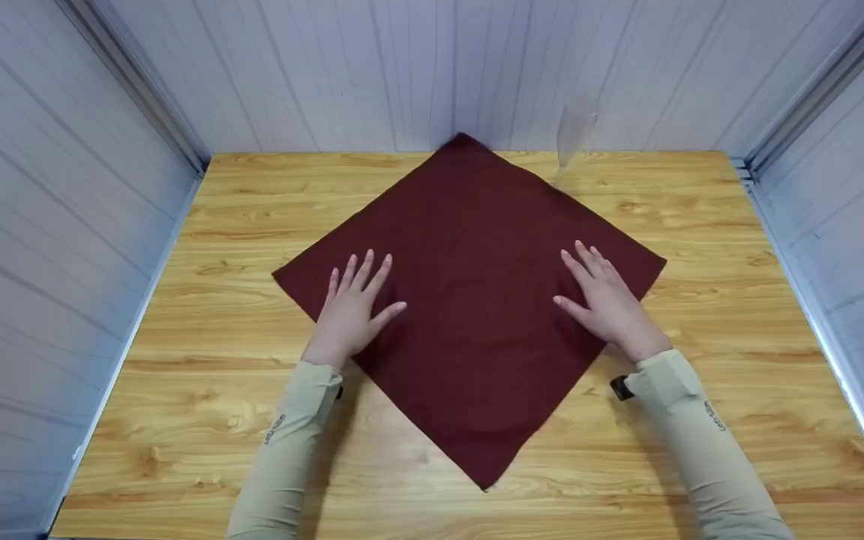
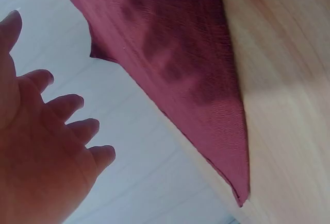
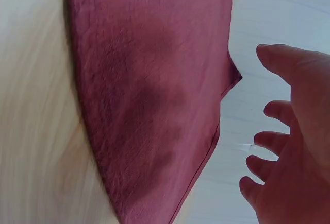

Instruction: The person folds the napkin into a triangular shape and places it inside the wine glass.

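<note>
A dark red square cloth (image 1: pixel 469 300) lies spread flat on the wooden table, turned so its corners point to the back, front, left and right. Over its left part hovers my left hand (image 1: pixel 353 311), palm down with fingers spread; the left wrist view shows a gap between that hand (image 2: pixel 46 147) and the cloth (image 2: pixel 191 64). My right hand (image 1: pixel 604 300) is likewise above the right part, fingers straight and apart. In the right wrist view this hand (image 3: pixel 294 141) also hangs clear of the cloth (image 3: pixel 149 100). Neither hand holds anything.
Behind the cloth's back right edge stands a clear stemmed glass (image 1: pixel 574 135), its base partly hidden by the cloth. The cloth's back corner reaches the white panel wall (image 1: pixel 327 75). White walls also flank the wooden table (image 1: pixel 199 360) left and right.
</note>
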Motion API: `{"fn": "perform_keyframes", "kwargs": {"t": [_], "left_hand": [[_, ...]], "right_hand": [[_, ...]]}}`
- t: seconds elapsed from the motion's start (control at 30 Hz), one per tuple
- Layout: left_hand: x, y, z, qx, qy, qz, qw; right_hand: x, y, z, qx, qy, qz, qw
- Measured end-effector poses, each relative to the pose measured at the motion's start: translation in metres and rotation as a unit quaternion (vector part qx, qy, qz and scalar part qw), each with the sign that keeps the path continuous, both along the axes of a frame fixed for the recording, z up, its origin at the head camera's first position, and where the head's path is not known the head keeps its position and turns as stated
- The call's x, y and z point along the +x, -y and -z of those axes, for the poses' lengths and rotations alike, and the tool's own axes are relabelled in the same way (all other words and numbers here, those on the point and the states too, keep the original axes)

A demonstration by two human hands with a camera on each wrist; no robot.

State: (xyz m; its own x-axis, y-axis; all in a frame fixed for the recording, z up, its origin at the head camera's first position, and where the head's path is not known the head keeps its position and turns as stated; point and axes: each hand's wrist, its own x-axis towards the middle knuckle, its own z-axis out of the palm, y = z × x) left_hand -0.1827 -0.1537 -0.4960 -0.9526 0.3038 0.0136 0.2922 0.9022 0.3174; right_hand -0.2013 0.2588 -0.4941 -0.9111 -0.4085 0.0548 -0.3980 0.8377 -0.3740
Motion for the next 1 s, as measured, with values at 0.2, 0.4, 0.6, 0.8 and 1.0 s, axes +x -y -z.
{"fn": "perform_keyframes", "kwargs": {"t": [0.2,0.4,0.6,0.8,1.0], "left_hand": [[0.007,-0.001,-0.003,0.009,-0.004,0.016,0.9998],[0.016,-0.004,-0.003,0.043,0.013,0.034,0.9984],[0.026,-0.006,-0.003,0.117,0.063,0.046,0.9900],[0.037,-0.012,-0.001,0.166,0.095,0.061,0.9797],[0.047,-0.023,0.001,0.197,0.131,0.082,0.9682]], "right_hand": [[0.007,0.003,-0.003,-0.039,0.024,-0.017,0.999],[0.018,0.008,-0.007,-0.049,0.036,-0.029,0.998],[0.033,0.011,-0.006,-0.059,0.046,-0.040,0.996],[0.047,0.018,-0.003,-0.094,0.056,-0.063,0.992],[0.059,0.027,-0.002,-0.143,0.069,-0.097,0.983]]}}
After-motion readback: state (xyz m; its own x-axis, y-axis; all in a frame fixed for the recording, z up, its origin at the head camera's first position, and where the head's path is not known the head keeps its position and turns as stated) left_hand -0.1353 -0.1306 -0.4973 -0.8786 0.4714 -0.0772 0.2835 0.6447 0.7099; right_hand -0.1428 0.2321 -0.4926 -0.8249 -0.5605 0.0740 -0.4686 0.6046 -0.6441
